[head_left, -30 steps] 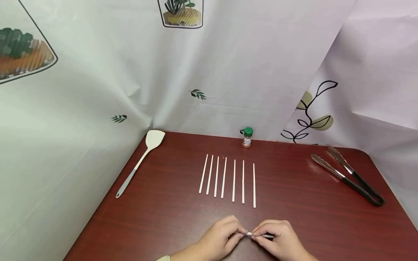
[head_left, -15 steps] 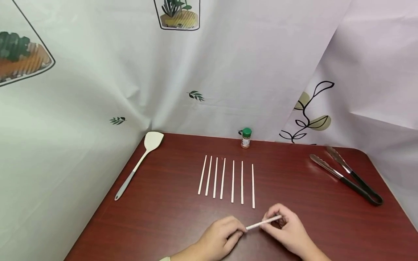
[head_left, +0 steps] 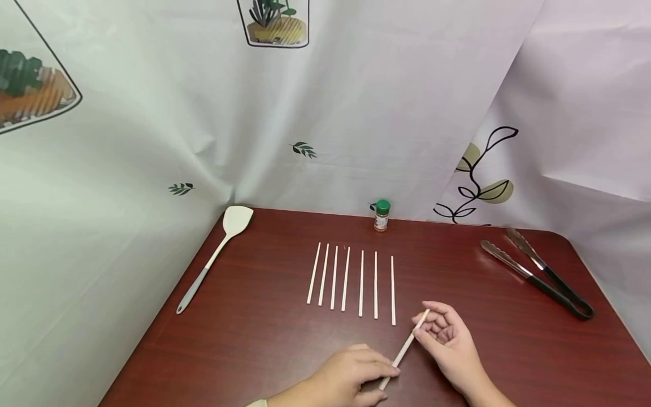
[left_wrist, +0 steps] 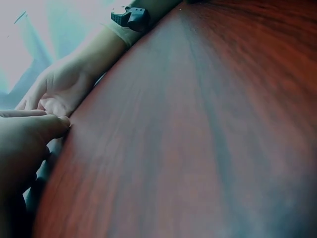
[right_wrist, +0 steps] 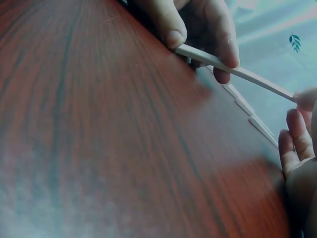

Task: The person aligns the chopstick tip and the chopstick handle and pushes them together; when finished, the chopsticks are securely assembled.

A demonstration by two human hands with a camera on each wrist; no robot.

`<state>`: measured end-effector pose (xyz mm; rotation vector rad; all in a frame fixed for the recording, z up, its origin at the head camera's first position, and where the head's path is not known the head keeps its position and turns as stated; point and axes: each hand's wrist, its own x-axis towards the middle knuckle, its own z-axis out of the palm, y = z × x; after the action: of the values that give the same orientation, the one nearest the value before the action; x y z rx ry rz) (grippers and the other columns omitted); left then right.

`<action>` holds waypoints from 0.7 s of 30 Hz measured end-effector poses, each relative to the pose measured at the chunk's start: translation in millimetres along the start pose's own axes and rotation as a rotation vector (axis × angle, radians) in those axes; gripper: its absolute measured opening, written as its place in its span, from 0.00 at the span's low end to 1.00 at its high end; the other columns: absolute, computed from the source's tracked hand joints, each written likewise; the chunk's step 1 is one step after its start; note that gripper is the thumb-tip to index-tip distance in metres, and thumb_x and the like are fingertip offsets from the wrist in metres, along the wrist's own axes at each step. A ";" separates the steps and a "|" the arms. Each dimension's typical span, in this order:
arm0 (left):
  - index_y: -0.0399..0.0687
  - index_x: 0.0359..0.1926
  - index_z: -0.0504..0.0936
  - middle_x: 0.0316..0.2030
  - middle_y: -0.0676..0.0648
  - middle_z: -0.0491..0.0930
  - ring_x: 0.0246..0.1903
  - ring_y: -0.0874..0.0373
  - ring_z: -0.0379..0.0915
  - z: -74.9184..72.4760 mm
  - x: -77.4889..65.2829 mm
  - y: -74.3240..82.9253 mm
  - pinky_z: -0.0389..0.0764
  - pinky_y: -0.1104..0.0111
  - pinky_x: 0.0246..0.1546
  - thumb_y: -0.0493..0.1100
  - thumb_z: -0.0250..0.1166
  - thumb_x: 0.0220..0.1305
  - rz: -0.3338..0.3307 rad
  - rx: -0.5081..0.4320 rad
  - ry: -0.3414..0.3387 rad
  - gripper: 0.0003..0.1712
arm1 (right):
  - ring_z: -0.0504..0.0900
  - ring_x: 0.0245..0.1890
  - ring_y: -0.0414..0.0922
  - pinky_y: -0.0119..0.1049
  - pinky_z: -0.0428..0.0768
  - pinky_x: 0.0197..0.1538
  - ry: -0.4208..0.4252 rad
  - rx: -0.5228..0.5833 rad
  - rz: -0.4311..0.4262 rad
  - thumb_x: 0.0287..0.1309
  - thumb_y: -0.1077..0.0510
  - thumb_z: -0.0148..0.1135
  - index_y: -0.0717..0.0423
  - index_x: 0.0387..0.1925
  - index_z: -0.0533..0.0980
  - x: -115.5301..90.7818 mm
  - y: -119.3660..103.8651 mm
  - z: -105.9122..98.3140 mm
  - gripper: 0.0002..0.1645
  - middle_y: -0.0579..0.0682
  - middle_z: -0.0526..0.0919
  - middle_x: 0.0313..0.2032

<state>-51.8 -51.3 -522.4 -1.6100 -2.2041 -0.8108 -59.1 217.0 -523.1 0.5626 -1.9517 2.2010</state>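
A pale chopstick (head_left: 405, 348) slants up to the right between my two hands, near the front of the table. My left hand (head_left: 351, 373) pinches its lower end between thumb and fingers. Higher up, the thumb and fingertips of my right hand (head_left: 452, 345) pinch the other end, palm partly turned up. In the right wrist view the chopstick (right_wrist: 262, 82) spans from one hand to the other, and its square end shows by the left thumb. Several matching chopsticks (head_left: 361, 282) lie side by side in a row beyond my hands. The left wrist view hides the held chopstick.
A white spatula (head_left: 218, 251) with a grey handle lies along the table's left edge. At the back stands a small spice jar (head_left: 381, 216) with a green lid. Metal tongs (head_left: 539, 277) with black handles lie spread at the right. Printed cloth (head_left: 356, 113) hangs behind the dark red table (head_left: 229, 350).
My right hand has moved up and away from my left, turning the chopstick from nearly sideways to a steep slant. More of the chopstick now shows. My left hand stays nearly in place.
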 end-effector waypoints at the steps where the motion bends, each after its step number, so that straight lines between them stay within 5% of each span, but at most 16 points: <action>1: 0.51 0.60 0.87 0.56 0.58 0.86 0.52 0.70 0.78 0.5 0.9 -0.1 0.72 0.80 0.57 0.47 0.79 0.63 0.011 0.006 -0.011 0.25 | 0.84 0.42 0.42 0.28 0.84 0.46 0.003 -0.020 -0.007 0.61 0.81 0.65 0.84 0.65 0.61 1.1 0.8 -0.4 0.34 0.60 0.85 0.46; 9: 0.59 0.59 0.89 0.58 0.55 0.80 0.57 0.64 0.74 14.9 19.1 4.4 0.70 0.74 0.63 0.55 0.75 0.66 0.020 0.169 -0.023 0.22 | 0.83 0.39 0.37 0.25 0.82 0.38 0.056 -0.193 -0.059 0.55 0.84 0.68 0.80 0.62 0.73 16.8 6.8 -9.6 0.32 0.63 0.83 0.40; 15: 0.63 0.56 0.89 0.64 0.51 0.76 0.65 0.59 0.69 28.4 31.9 8.5 0.70 0.66 0.64 0.61 0.73 0.66 -0.054 0.244 -0.049 0.21 | 0.77 0.26 0.37 0.25 0.74 0.26 0.091 -0.498 -0.170 0.48 0.79 0.75 0.65 0.48 0.85 38.2 18.1 -17.6 0.23 0.50 0.83 0.31; 21: 0.65 0.54 0.88 0.62 0.53 0.76 0.65 0.59 0.69 38.8 42.4 9.9 0.71 0.66 0.60 0.61 0.73 0.63 -0.128 0.291 -0.055 0.20 | 0.73 0.22 0.38 0.24 0.70 0.26 0.076 -0.684 -0.241 0.43 0.76 0.76 0.54 0.40 0.88 59.0 27.6 -20.6 0.21 0.40 0.81 0.28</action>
<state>-53.0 6.7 -527.9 -1.3790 -2.3545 -0.4539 -126.8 225.1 -528.5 0.5474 -2.2630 1.2730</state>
